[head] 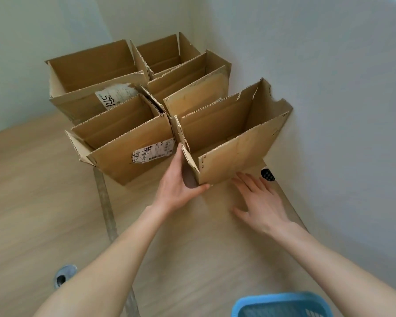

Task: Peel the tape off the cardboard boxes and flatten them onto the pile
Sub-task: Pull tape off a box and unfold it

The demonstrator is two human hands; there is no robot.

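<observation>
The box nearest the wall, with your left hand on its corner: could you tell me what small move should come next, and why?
Probably bring the right hand onto the near box. The left hand grips its corner, while the right hangs open beside it, touching nothing I can make out. The box stands open and unflattened.

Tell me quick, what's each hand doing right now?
Left hand: grips the near corner of the front right cardboard box.
Right hand: open, fingers spread, holding nothing, beside that box.
</observation>
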